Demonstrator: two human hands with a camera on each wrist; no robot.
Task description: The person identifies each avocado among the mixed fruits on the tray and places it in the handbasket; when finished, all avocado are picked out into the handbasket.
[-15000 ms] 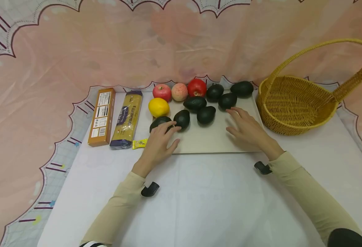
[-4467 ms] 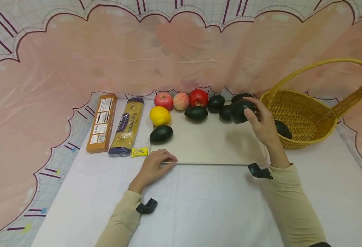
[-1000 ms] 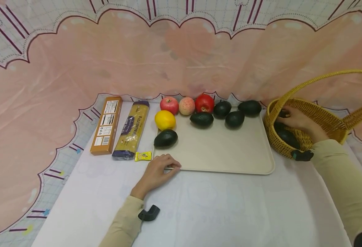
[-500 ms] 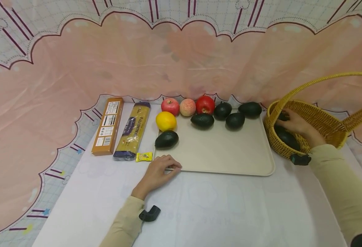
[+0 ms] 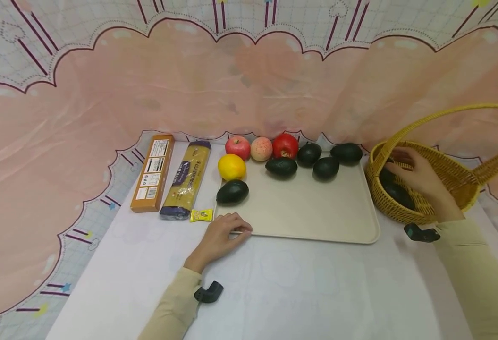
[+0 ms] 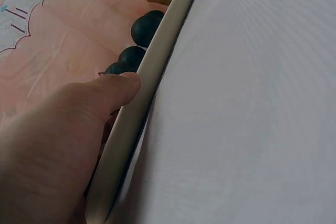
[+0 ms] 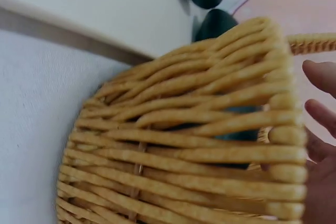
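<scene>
Over the yellow wicker basket (image 5: pixel 401 211) at the right, my right hand (image 5: pixel 423 177) has its fingers inside the rim. Dark green avocados (image 5: pixel 398 196) lie in the basket beneath it, partly hidden by the hand. In the right wrist view the fingers (image 7: pixel 321 114) stand apart behind the woven rim, with nothing visible between them. My left hand (image 5: pixel 220 236) rests loosely on the near left edge of the cream tray (image 5: pixel 304 212). Its thumb (image 6: pixel 123 88) lies against the tray rim. Several avocados (image 5: pixel 232 192) remain on the tray.
A yellow lemon (image 5: pixel 232 167), red apple (image 5: pixel 238 148), peach (image 5: pixel 261 149) and red pomegranate (image 5: pixel 285 146) sit at the tray's back left. Left of it lie a spaghetti pack (image 5: pixel 187 179), an orange-brown box (image 5: pixel 153 174) and a small yellow packet (image 5: pixel 201 215). The basket's tall handle (image 5: pixel 452 111) arches overhead.
Two avocados left the tray for the basket, the later one carried by my right hand. That hand has just lifted slightly within the basket. My left hand stays at the tray edge.
</scene>
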